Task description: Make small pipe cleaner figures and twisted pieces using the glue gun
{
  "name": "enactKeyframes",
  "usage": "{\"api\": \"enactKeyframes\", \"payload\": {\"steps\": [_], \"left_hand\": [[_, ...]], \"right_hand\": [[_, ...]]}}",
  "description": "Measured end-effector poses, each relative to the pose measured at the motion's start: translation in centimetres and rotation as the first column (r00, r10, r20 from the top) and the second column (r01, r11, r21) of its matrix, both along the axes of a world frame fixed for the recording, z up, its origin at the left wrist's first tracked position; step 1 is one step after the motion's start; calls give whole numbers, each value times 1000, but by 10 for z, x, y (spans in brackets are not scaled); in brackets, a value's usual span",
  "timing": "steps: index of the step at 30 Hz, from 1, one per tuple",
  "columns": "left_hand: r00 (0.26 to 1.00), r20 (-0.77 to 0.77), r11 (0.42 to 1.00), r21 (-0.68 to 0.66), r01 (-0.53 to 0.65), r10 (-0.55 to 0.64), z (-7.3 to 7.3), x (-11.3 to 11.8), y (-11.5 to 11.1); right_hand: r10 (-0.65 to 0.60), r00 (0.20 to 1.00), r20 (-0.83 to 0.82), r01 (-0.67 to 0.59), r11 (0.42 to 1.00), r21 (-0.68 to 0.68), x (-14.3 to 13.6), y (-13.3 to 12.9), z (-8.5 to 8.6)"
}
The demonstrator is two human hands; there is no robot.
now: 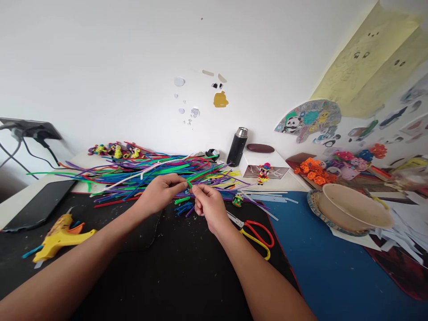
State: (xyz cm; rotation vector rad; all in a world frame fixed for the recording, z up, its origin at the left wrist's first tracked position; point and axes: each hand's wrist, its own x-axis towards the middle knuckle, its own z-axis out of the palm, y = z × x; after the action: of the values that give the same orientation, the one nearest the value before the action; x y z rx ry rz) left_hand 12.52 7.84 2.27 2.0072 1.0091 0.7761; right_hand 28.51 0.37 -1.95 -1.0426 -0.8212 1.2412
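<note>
Both hands meet over the front of the pipe cleaner pile. A short green pipe cleaner [189, 183] shows between my fingertips. My left hand [160, 192] is closed, thumb and fingers pinching its left side. My right hand [211, 206] pinches its other side, fingers curled under. Behind them spreads a heap of long coloured pipe cleaners [117, 176]. Just below the hands lie short green pieces [182, 200] and short blue pieces [184, 208]. Scissors [256, 234] with red and yellow handles rest by my right wrist, their blades partly hidden.
A yellow glue gun [60, 240] and a dark phone-like slab [40, 205] lie at left. A small green figure [237, 200] sits right of my hands. Farther back stand a black thermos [237, 147] and a white box [267, 160]. A large bowl [354, 209] is at right.
</note>
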Motion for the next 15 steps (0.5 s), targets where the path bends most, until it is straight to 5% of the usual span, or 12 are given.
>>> {"api": "enactKeyframes", "payload": {"steps": [8, 15], "left_hand": [[951, 308, 898, -412, 158, -26, -5, 1, 3], [910, 411, 843, -470, 262, -54, -2, 3, -1]], "right_hand": [[142, 979, -145, -153, 986, -67, 1, -3, 2], [192, 962, -196, -205, 977, -50, 0, -4, 1]]}}
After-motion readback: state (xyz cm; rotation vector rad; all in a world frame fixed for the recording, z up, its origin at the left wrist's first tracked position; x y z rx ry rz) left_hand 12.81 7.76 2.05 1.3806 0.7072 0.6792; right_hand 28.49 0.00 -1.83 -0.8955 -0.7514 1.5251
